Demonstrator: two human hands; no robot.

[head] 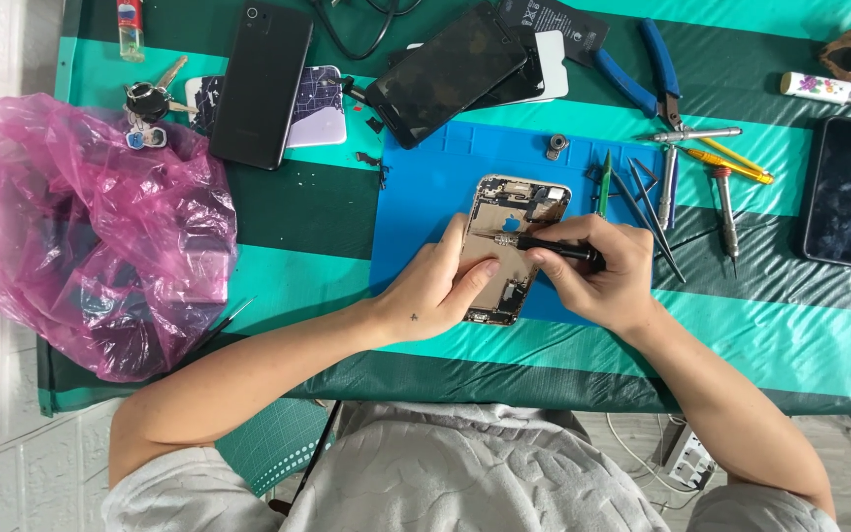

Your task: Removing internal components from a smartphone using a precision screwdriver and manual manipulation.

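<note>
Two hands met over an opened phone point(512, 251) lying on a blue mat point(425, 197) in the head view. The left hand point(437, 286) lay curled on the phone's left edge, steadying it, while the right hand point(605, 271) pinched a black screwdriver point(544, 244), tip on the phone's insides. Tweezers point(654, 212) lay just right.

The person wears a light grey top of soft, textured knit with short sleeves, leaving both forearms bare. A small dark mark like a tiny tattoo sits on the left hand point(435, 291).
</note>
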